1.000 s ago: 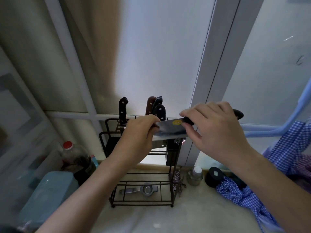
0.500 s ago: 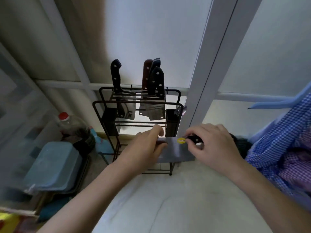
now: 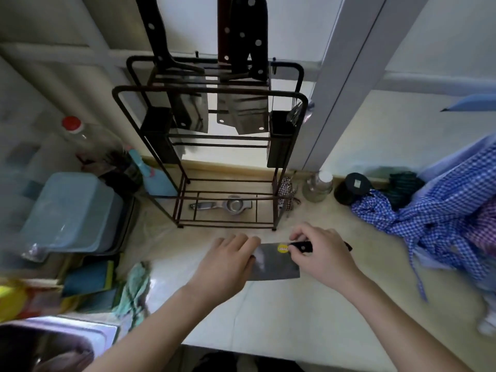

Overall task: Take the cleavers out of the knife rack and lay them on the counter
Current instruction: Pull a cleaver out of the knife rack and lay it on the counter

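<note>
A steel cleaver (image 3: 276, 263) with a yellow sticker and a black handle lies low over the pale counter (image 3: 268, 318), in front of the rack. My right hand (image 3: 322, 256) grips its handle. My left hand (image 3: 228, 261) rests on the blade's left end. The black wire knife rack (image 3: 290, 146) stands behind. A black-handled cleaver (image 3: 188, 108) hangs in its left slots. Two or three more cleavers (image 3: 244, 108) with dark handles hang close together on the right.
A metal squeezer (image 3: 222, 205) lies on the rack's bottom shelf. A blue tub (image 3: 69, 210), a red-capped bottle (image 3: 88, 140) and sponges (image 3: 88, 277) crowd the left. A jar (image 3: 318, 186), a black lid (image 3: 354, 187) and checked cloth (image 3: 434, 216) sit right. The sink (image 3: 53, 345) is at the lower left.
Both hands carried the stickered cleaver from the rack's top down to the counter in front of it. The view tilted downward.
</note>
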